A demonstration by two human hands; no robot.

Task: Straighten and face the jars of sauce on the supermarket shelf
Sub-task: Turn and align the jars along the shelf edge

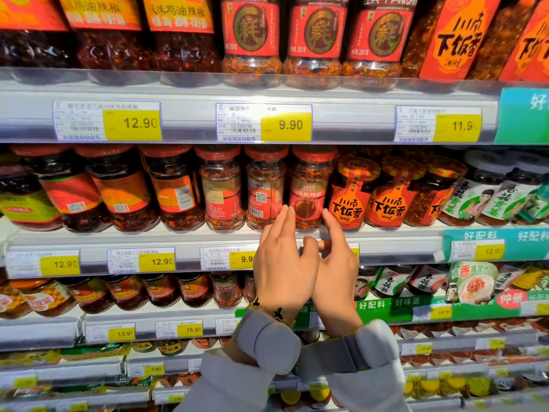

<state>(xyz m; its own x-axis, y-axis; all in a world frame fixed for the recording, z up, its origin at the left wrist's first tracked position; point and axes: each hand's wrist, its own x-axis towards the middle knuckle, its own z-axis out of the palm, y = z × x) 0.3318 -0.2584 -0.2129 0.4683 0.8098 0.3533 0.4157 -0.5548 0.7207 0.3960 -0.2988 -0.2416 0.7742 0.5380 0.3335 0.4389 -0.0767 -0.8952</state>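
Observation:
Three red-lidded jars of chili sauce stand side by side on the middle shelf point(178, 236). The right one point(309, 185) shows its front label. The middle jar point(264, 188) shows a barcode and QR code, and the left jar point(221, 188) shows its back text. My left hand point(282, 260) reaches up with straight fingers whose tips are at the lower left of the front-facing jar. My right hand point(335, 263) is beside it, fingers extended toward that jar's lower right, thumb across toward the left hand. Neither hand grips anything.
Darker jars point(118, 188) with turned labels fill the shelf's left. Orange-labelled jars point(386, 197) and white-lidded green-labelled jars point(481, 191) stand to the right. More jars line the shelf above point(315, 40) and the shelves below. Yellow price tags point(285, 124) run along the shelf edges.

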